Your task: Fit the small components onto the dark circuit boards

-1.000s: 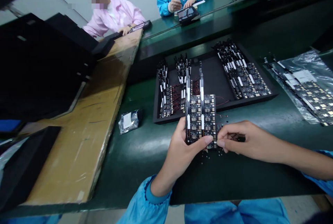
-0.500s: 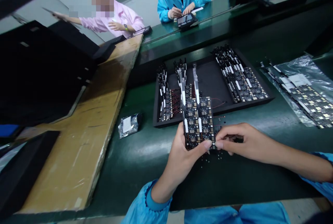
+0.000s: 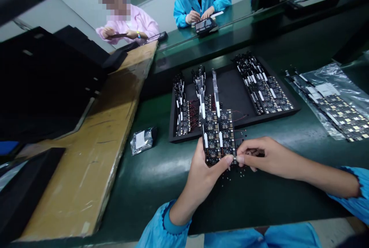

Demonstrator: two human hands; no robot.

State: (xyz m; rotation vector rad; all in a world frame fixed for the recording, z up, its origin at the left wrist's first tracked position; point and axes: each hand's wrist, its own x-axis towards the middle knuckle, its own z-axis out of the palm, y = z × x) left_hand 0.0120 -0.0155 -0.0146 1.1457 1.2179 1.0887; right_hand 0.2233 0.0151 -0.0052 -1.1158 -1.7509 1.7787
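My left hand is closed round the lower end of a black circuit board panel, its thumb pressed on the front near the bottom right corner. Two long strips with white labels run up the panel, and thin red wires stick out on its right side. At that same corner my right hand pinches with thumb and forefinger against the board edge. Whatever sits in the pinch is too small to make out. Tiny light bits lie scattered on the green table below the panel.
Behind the panel a black foam tray holds rows of circuit boards. More boards lie on a clear plastic bag at right. A small silvery packet lies left. A brown board borders the left side. Two co-workers sit across the table.
My hands stay at the panel's lower right corner with hardly any movement. Across the table, the co-worker in pink has drawn an outstretched arm in and holds a dark flat thing in front.
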